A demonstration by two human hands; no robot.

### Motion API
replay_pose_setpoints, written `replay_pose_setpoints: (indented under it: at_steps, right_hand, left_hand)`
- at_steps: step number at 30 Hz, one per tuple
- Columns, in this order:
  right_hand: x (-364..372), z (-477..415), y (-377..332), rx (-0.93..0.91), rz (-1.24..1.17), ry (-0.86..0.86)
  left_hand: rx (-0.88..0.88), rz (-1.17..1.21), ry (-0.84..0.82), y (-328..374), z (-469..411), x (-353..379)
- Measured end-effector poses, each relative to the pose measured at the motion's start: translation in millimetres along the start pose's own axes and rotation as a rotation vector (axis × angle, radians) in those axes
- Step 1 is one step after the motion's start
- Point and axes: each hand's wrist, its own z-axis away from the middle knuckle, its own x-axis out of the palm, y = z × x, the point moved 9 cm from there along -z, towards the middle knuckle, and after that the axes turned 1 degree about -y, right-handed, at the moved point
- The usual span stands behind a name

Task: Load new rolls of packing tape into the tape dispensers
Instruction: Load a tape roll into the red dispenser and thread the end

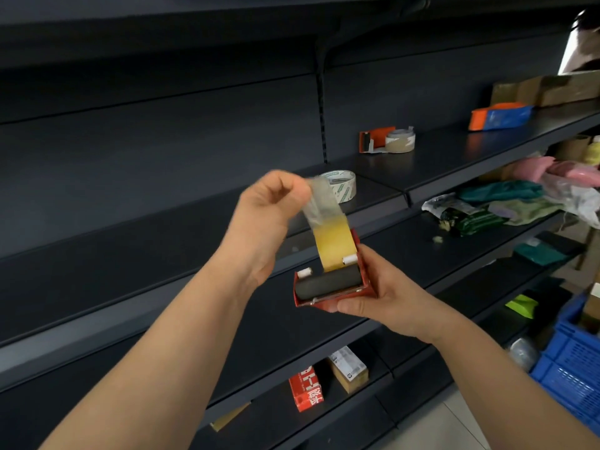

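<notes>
Threading step, by the look: tape strip (328, 235) drawn up out of red dispenser (334, 292), past black roller (328, 280), between two white pegs. L hand (269, 219) raised above dispenser, fingers (285, 190) curled, pinching strip's clear free end. R hand (380, 293) cradling dispenser from right + below, fingers (352, 306) wrapped under front edge. Dispenser in mid-air in front of shelf (146, 248), touching nothing but the hand. Roll itself hidden behind strip, so seating on hub: can't tell.

Next, prob: lay strip down over roller toward front edge w/o twisting or sticking to itself. Needs even tension from L, firm hold from R. Cutter likely at front, close to R fingertips; worth minding.

Room: open air round both hands, shelf lip just behind + below. Spare roll (341, 185) on shelf behind L hand, near but apart. Second dispenser w/ roll (386, 139) further back, orange-blue one (500, 116) well apart to right. Blue crate (574, 362) low right.
</notes>
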Motion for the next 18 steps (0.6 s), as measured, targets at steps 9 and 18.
replay_pose_setpoints:
  at_steps: [9,18]
  right_hand:
    - [-25,-10,5,-0.066,0.022,0.251]
    - [-22,-12,-6,-0.111,0.048,0.259]
  left_hand:
    - [0.128,-0.059,-0.254,20,23,4]
    - [0.155,-0.041,-0.431,14,26,-9]
